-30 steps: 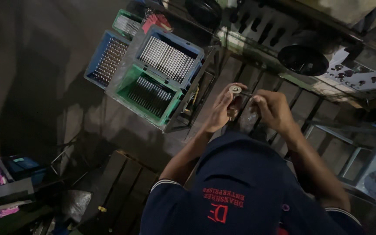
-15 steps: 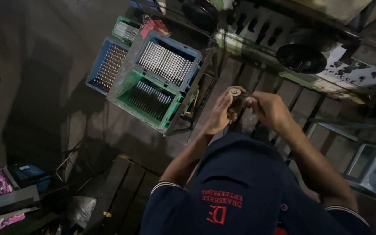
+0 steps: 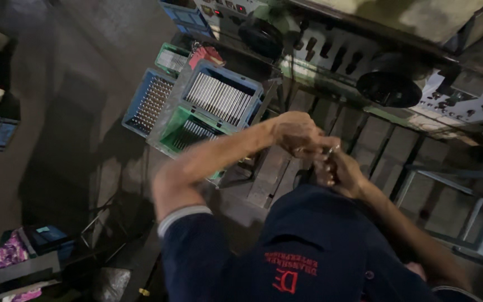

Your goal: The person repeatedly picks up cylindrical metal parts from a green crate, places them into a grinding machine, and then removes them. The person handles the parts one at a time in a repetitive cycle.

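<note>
My left hand (image 3: 294, 134) and my right hand (image 3: 339, 170) meet in front of my chest, above a slatted wooden platform (image 3: 378, 142). Both close around a small metal part (image 3: 331, 150), of which only a shiny tip shows between the fingers. My left forearm reaches in from the lower left, its dark blue sleeve at the elbow. My right forearm comes up from the lower right. My dark blue shirt fills the bottom of the view and hides what lies beneath it.
A blue crate of metal rods (image 3: 219, 98) stands left of my hands, with a green crate (image 3: 188, 134) in front of it and another blue crate (image 3: 149, 103) further left. A machine with black handwheels (image 3: 389, 89) runs along the top. Clutter lies at the lower left.
My hands have drawn closer to my chest and my left elbow has swung outward. The round metal part that showed between my fingers is now mostly covered.
</note>
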